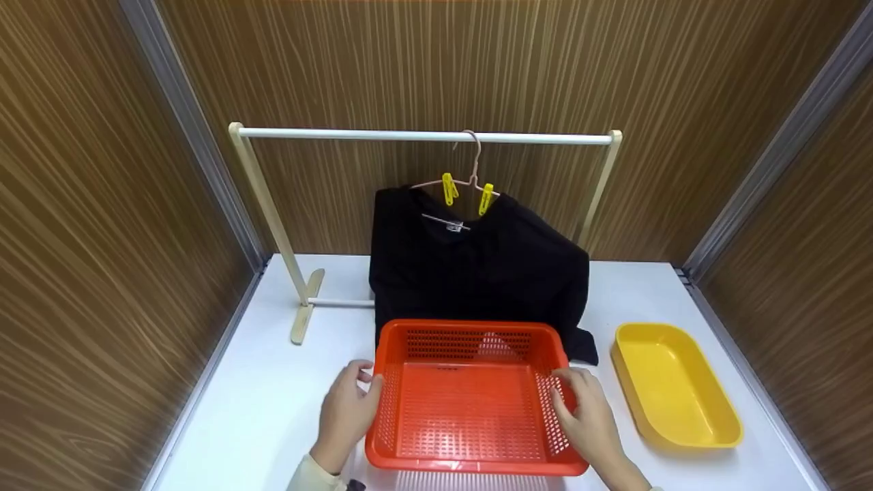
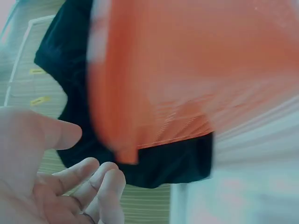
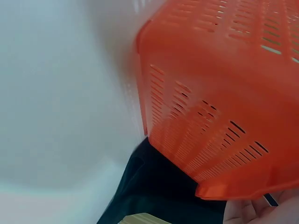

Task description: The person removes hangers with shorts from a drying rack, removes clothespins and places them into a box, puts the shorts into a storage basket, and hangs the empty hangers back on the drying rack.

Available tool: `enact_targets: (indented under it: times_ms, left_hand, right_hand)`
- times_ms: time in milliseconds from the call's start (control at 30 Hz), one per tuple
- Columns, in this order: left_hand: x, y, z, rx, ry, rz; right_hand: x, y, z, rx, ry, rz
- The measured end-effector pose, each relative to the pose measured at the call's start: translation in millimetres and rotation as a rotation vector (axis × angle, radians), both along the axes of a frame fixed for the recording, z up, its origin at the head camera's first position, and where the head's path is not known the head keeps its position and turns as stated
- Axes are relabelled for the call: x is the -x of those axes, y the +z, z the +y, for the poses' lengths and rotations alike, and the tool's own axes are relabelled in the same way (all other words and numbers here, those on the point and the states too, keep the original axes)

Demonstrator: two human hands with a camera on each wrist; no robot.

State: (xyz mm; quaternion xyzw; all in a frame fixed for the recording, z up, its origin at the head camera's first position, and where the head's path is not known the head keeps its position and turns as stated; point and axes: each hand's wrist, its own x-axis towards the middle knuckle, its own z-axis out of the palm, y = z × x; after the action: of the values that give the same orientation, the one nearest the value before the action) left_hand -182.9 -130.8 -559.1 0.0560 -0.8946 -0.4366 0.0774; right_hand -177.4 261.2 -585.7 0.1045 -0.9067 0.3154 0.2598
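Note:
A red-orange plastic basket (image 1: 470,464) with slotted walls stands on the white table, nothing in it. My left hand (image 1: 348,409) is beside its left rim, fingers loosely bent; the left wrist view shows the fingers (image 2: 110,186) apart from the basket. At the right rim my right hand (image 1: 590,416) is spread in a loose C, thumb and index over the basket's inside. Only part of that hand shows below the rim in the right wrist view. Behind the basket hangs a black shirt (image 1: 477,273), its lower part hidden.
A pink hanger (image 1: 475,160) carries the shirt on the white rod (image 1: 341,134) of a wooden-legged rack. Two yellow clothespins (image 1: 448,189) are on the hanger. A yellow tray (image 1: 682,382) lies to the right. Wood-patterned walls (image 1: 750,68) enclose the table.

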Motion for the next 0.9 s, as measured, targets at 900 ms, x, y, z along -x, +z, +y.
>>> enact_targets:
  times_ms: [900]
  left_hand:
    - [-7.6, -32.7, 4, -0.17, 0.045, -0.093]
  right_hand:
    - [8.0, 13.1, 20, 0.078, 0.102, 0.121]
